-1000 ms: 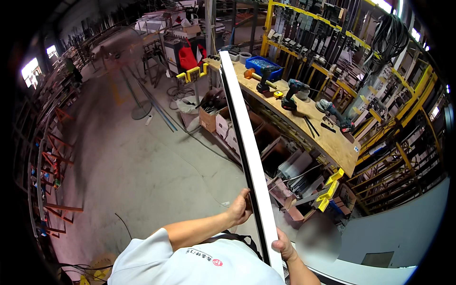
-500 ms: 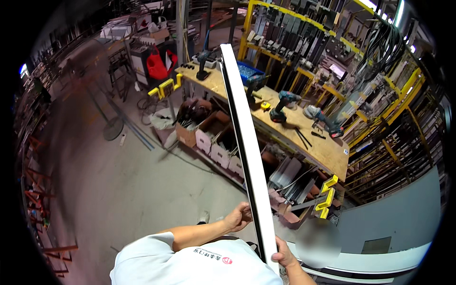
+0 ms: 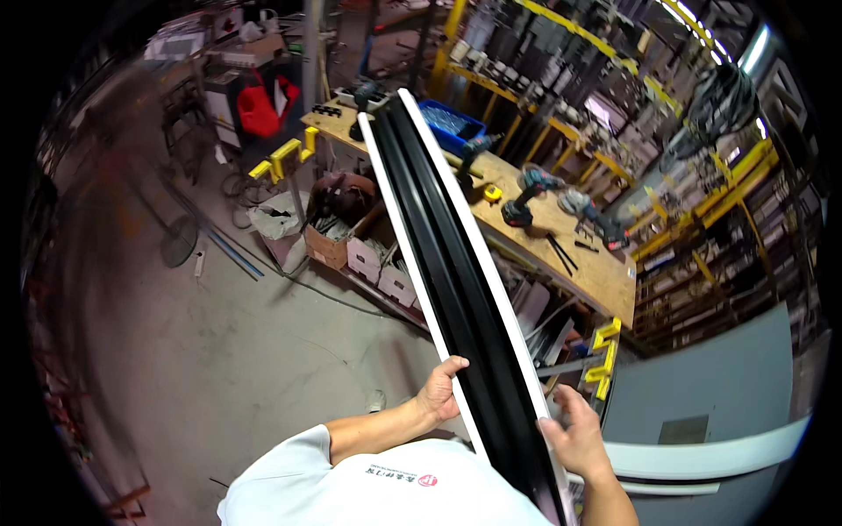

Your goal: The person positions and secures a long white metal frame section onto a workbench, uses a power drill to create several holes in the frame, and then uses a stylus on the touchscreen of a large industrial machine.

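A long window-frame profile (image 3: 459,289), black on its ridged broad face and white along both edges, slants away from my body toward the workbench. My left hand (image 3: 441,392) is closed round its left edge, the thumb resting on top and the other fingers partly hidden beneath. By the right edge, my right hand (image 3: 574,434) is open: its fingers are spread off the profile, and the thumb lies at the white edge. The near end of the profile runs down past my shirt and out of view.
Beyond the profile stands a wooden workbench (image 3: 605,285) carrying cordless drills (image 3: 522,206), a yellow tape measure (image 3: 493,193) and a blue bin (image 3: 452,124). Boxes (image 3: 364,259) sit underneath. Yellow padded supports (image 3: 605,355) flank the bench. A grey panel (image 3: 702,377) is at right.
The profile has rolled from its narrow white side to its broad black face, and its far end has shifted left. My right hand has loosened from its grip and moved up and right.
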### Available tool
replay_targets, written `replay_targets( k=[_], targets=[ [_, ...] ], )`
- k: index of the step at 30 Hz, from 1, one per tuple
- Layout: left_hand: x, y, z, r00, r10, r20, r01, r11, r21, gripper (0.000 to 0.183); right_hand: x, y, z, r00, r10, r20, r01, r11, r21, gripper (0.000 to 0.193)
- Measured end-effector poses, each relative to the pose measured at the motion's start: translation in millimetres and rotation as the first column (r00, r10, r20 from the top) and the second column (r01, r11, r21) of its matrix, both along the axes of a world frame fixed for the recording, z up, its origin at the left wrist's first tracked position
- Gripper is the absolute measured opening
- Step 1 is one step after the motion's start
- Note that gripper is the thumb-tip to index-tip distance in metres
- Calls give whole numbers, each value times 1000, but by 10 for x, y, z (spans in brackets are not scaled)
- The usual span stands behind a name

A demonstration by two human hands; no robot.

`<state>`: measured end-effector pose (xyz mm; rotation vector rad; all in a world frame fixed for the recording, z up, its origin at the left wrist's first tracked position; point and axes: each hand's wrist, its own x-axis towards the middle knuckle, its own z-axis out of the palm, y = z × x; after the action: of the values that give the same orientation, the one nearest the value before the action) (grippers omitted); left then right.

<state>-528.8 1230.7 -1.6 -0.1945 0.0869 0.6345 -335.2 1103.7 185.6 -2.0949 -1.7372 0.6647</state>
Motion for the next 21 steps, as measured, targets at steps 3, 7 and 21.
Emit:
replay_targets(
  k=[3, 7, 21],
  targets=[
    [-170, 169, 224, 999, 6, -48, -9, 997, -78, 56, -643, 166, -17, 887, 218, 407, -235, 972, -9, 116],
    [-172, 346, 299, 976, 112, -189, -133, 986, -102, 45, -722, 539, -311, 901, 112, 419, -109, 994, -31, 143],
    [-317, 1202, 1326, 748, 555, -364, -454, 828, 329, 40, -550, 1772, 102, 939, 124, 322, -208, 948, 242, 125]
  ],
)
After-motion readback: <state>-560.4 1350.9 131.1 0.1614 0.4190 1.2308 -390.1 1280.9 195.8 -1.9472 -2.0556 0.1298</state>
